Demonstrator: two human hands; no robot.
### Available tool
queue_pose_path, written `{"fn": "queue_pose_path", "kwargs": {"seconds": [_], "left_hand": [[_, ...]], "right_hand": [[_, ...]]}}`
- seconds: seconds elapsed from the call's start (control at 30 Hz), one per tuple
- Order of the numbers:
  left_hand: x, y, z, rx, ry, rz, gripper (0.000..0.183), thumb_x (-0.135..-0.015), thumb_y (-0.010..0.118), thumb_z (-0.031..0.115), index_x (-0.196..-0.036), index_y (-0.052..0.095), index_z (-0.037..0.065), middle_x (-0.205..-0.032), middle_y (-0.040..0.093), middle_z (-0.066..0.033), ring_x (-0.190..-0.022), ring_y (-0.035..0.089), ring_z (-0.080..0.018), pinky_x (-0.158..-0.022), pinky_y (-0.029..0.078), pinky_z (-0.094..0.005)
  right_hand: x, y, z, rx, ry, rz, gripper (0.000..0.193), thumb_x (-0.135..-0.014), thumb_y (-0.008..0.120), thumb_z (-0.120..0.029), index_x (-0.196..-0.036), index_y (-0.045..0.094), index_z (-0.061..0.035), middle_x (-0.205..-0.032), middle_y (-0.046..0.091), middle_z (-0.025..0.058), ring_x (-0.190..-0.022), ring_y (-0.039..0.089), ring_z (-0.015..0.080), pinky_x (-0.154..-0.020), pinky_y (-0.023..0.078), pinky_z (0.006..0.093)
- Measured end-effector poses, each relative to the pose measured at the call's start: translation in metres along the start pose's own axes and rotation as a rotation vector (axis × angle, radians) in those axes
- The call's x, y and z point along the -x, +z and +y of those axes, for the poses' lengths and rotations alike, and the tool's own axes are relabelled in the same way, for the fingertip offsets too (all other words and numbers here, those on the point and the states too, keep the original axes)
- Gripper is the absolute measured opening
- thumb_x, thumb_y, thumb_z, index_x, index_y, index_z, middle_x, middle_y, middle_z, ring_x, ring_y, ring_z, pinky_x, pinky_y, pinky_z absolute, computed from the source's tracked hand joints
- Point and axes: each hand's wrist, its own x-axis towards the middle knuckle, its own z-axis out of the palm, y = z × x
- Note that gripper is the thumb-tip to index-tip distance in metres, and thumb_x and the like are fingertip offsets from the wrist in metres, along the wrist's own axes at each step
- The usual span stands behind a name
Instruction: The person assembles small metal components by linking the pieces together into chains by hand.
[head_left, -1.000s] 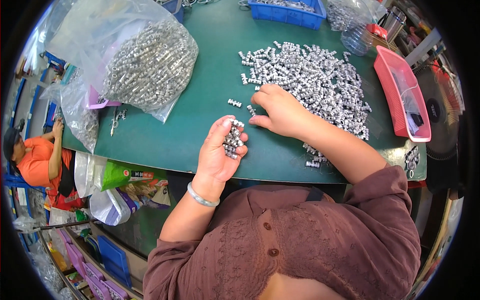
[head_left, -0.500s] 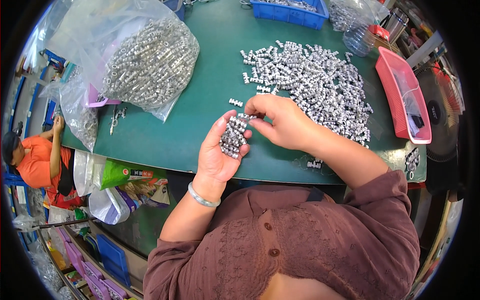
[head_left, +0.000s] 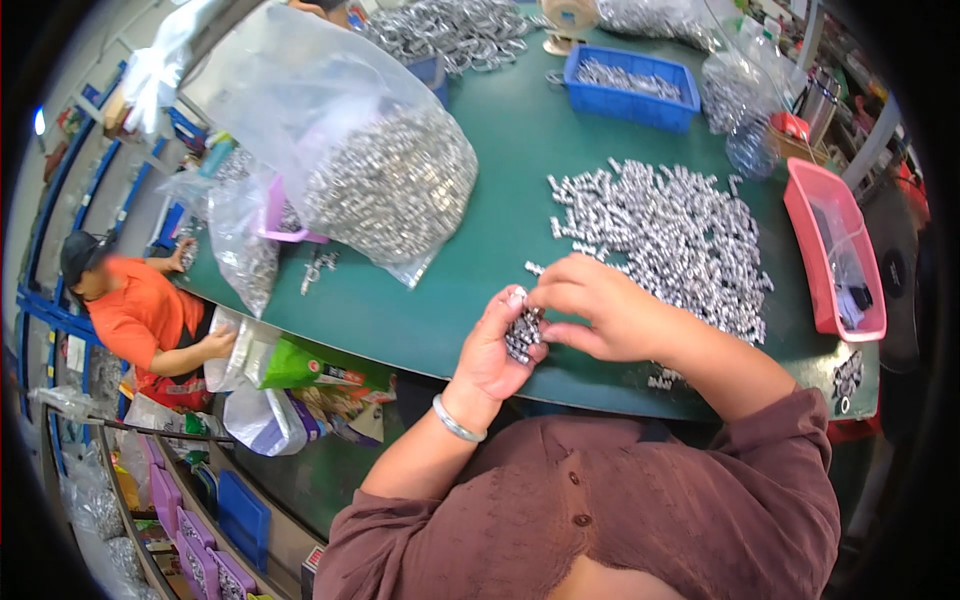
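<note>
My left hand (head_left: 490, 355), palm up with curled fingers, cups a bunch of small ribbed silver metal pieces (head_left: 522, 337) above the table's front edge. A pale bangle (head_left: 458, 420) circles that wrist. My right hand (head_left: 598, 308) meets the left thumb tip, its fingers bent in a pinch; what lies between them is blurred and partly hidden. Just beyond my hands spreads a large pile of similar metal pieces (head_left: 670, 240) on the green table (head_left: 420, 320).
A big clear bag of metal pieces (head_left: 395, 190) stands left. Behind are a blue tray (head_left: 630, 105) and a heap of metal rings (head_left: 450, 35). A pink basket (head_left: 830, 260) lies right. A co-worker in orange (head_left: 145, 310) is at the far left.
The view has tilted up, so the table's far side shows more. My right fingers have come closer to the left thumb. The co-worker has lowered one arm.
</note>
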Motion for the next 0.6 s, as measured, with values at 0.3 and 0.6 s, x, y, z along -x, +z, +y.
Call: {"fn": "queue_pose_path", "kwargs": {"seconds": [0.3, 0.6], "left_hand": [[0.007, 0.014, 0.024, -0.045, 0.057, -0.06, 0.013, -0.088, 0.057, 0.022, -0.099, 0.052, 0.015, -0.083, 0.057, 0.0016, -0.071, 0.058, -0.0132, -0.05, 0.044, -0.0243], [0.022, 0.017, 0.054, -0.108, 0.127, -0.037, 0.012, -0.089, 0.058, 0.025, -0.096, 0.054, 0.015, -0.081, 0.058, -0.0008, -0.07, 0.057, -0.0151, -0.05, 0.043, -0.0244]], "right_hand": [[-0.022, -0.009, -0.013, -0.024, -0.082, -0.02, 0.032, -0.076, 0.063, -0.007, -0.107, 0.057, -0.0025, -0.102, 0.056, 0.0118, -0.092, 0.053, 0.0311, -0.079, 0.046, 0.0378], [-0.047, -0.017, -0.013, -0.056, -0.166, -0.151, 0.04, -0.074, 0.066, -0.007, -0.112, 0.055, -0.0046, -0.109, 0.052, 0.0134, -0.099, 0.052, 0.0326, -0.085, 0.044, 0.0401]]}}
